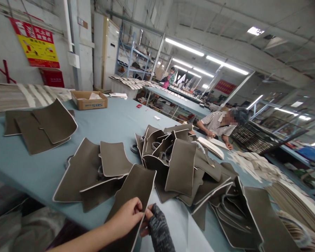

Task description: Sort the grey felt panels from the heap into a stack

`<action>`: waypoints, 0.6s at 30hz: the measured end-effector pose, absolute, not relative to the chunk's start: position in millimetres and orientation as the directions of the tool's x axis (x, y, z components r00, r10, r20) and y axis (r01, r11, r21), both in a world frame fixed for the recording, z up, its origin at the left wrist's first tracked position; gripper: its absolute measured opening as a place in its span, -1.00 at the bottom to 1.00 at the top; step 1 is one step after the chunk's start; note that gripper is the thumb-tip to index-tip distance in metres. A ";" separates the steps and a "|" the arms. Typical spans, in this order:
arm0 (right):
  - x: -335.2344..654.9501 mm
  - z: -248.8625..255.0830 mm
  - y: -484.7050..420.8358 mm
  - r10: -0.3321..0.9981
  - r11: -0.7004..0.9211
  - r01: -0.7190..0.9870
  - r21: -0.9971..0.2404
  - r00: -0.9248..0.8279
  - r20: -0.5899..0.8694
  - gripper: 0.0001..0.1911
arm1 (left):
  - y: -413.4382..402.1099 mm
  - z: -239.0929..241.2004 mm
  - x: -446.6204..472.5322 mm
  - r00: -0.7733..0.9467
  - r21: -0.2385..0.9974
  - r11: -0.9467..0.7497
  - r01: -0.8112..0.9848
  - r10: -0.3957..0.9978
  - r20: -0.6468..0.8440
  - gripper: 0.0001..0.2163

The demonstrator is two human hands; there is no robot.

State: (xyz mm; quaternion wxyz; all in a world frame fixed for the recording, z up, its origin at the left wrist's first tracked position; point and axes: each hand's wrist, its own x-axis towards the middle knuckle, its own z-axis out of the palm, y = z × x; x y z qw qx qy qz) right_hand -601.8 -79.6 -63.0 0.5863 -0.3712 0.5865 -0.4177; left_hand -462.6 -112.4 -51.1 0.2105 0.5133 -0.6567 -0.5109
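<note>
A dark olive-brown panel with a pale edge point(137, 182), leather-like, stands tilted at the front of the table. My bare left hand point(130, 212) is closed, thumb and fingers pinching the panel near its right edge. My right hand point(157, 224), in a grey knitted fingerless glove, grips the same edge from the other side, its fingertips close to the left ones. Part of the right fingers is hidden behind the panel. Just beyond lie similar panels point(114, 159) and a heap of olive-brown bag pieces point(182, 168), some with looped handles.
The blue-green table point(94, 124) carries stacked panels point(46, 127) at the left and a cardboard box point(89, 100) at the back. White sheeting point(170, 220) lies beside my right hand. More bag pieces point(238, 213) are at the right. Across the table a person point(220, 124) bends over pale pieces.
</note>
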 end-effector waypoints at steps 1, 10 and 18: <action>-603.7 -65.7 -80.2 -0.924 0.379 0.048 -0.924 -0.034 -0.381 -0.54 | -112.7 -49.9 -462.8 -0.383 0.884 -0.043 -0.465 -0.891 -0.245 -0.95; -610.5 -86.4 -86.1 -0.941 0.338 -0.062 -0.939 -0.007 -0.338 -0.62 | -119.4 -48.0 -462.5 -0.378 0.872 -0.055 -0.486 -0.886 -0.267 -0.81; -592.9 -93.2 -88.3 -0.952 0.306 -0.130 -0.943 -0.051 -0.302 -0.68 | -123.5 -46.5 -455.2 -0.400 0.856 0.008 -0.516 -0.886 -0.233 -0.86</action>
